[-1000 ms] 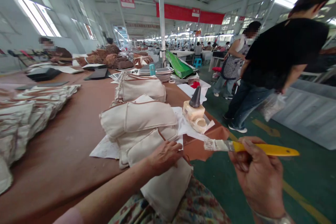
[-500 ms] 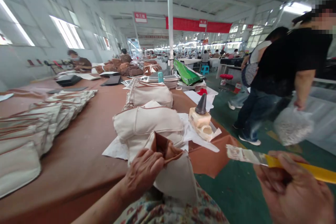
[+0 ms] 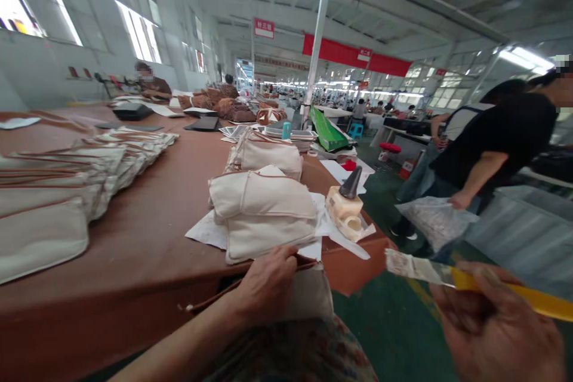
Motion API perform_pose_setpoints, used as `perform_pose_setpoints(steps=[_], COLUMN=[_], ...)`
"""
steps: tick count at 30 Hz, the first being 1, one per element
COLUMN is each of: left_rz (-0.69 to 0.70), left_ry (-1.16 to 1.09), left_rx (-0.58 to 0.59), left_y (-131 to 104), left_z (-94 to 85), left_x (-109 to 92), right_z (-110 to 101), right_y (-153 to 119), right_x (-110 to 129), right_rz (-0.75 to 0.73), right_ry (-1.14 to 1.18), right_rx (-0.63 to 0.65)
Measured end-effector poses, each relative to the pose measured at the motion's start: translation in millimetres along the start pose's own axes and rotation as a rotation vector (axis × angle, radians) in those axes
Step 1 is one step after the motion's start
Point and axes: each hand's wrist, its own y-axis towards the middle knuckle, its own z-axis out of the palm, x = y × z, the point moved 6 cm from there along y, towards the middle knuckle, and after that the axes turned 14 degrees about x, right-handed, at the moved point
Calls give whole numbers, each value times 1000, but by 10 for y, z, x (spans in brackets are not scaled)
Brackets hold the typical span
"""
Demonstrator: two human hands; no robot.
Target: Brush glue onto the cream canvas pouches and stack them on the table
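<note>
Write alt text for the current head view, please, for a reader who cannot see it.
A person's right hand holds a yellow-handled brush while the left hand holds a cream pouch; more cream pouches lie on a brown-covered table.

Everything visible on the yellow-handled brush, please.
The brush has a flat, pale bristle end with brownish marks, a shiny metallic-looking band and a yellow, plastic-looking handle that runs out of frame. The right hand grips the handle. Bristles point to picture left, slightly raised; nothing else visibly touches it.
</note>
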Motion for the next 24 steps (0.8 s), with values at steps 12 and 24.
perform_pose_setpoints(steps=[12, 24], left_rz=[-17, -42], left_ry=[-669, -1137], left_rx=[144, 228], left_y=[376, 417], left_z=[222, 317], left_x=[341, 259], right_z=[318, 611], right_y=[-56, -44], right_x=[-694, -1067], right_rz=[51, -256], right_ry=[28, -610], right_rx=[142, 375])
